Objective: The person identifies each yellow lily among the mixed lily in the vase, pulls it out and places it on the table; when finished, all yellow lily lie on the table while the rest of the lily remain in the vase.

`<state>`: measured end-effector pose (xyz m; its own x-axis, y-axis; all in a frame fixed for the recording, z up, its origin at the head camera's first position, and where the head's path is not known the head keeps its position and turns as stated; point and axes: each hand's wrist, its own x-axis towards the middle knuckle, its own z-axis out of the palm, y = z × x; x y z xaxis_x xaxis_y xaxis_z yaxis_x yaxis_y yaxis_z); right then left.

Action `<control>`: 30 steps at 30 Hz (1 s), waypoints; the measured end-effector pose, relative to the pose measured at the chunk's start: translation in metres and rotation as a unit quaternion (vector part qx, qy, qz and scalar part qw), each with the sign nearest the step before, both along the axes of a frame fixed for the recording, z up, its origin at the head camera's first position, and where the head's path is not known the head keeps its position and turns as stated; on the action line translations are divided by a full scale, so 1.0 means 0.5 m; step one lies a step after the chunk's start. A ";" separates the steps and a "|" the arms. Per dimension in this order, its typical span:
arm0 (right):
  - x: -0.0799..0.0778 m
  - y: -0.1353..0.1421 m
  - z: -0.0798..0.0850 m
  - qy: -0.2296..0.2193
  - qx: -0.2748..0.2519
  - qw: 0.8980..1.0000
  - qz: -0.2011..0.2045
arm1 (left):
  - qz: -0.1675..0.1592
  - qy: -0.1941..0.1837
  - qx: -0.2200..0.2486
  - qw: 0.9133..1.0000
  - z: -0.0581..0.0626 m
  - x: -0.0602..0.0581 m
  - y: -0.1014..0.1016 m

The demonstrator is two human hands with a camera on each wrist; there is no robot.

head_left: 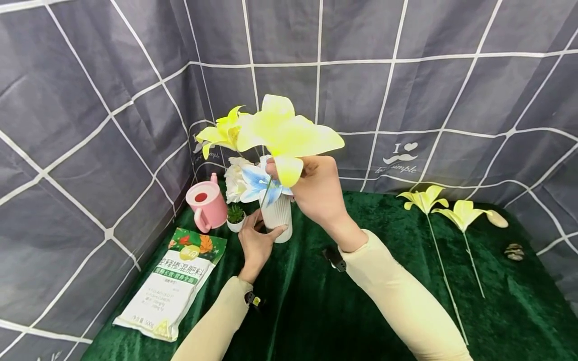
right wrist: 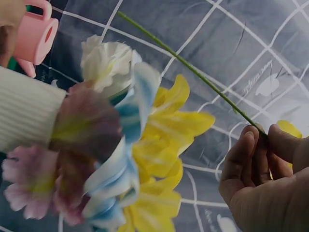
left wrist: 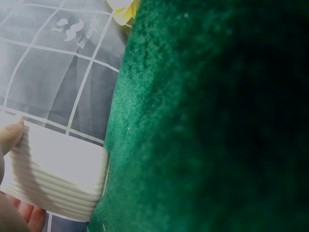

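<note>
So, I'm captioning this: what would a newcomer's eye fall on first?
Likely the big yellow lily, pinched by its stem in the right hand, mid-picture in the head view. Then the pink watering can, left of the white vase, and two yellow lilies at right on green cloth.

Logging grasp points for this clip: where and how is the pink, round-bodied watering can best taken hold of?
Probably by its looped handle, coming from the person's side, above the flat white and green bag: the handle faces the person, the spout sits opposite, and the small green potted plant crowds the can's right.
</note>
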<state>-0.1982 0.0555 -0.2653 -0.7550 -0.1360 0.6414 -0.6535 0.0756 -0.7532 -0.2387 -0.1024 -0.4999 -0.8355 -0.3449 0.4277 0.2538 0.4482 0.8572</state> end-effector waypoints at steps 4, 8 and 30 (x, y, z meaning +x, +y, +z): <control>-0.007 0.029 -0.012 -0.041 -0.009 0.999 -0.018 | 0.004 -0.009 -0.001 1.000 0.000 0.001 0.001; -0.012 0.064 -0.025 -0.051 -0.010 0.998 -0.046 | 0.002 -0.016 0.000 1.000 0.002 0.002 0.003; -0.072 0.336 -0.143 -0.161 0.071 0.961 -0.214 | 0.002 -0.012 -0.006 1.000 0.002 0.002 0.002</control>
<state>-0.2343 0.2234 -0.3369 -0.9177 0.1620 0.3628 -0.2741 0.4029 -0.8732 -0.2377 -0.1012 -0.4987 -0.8439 -0.3431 0.4123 0.2324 0.4588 0.8576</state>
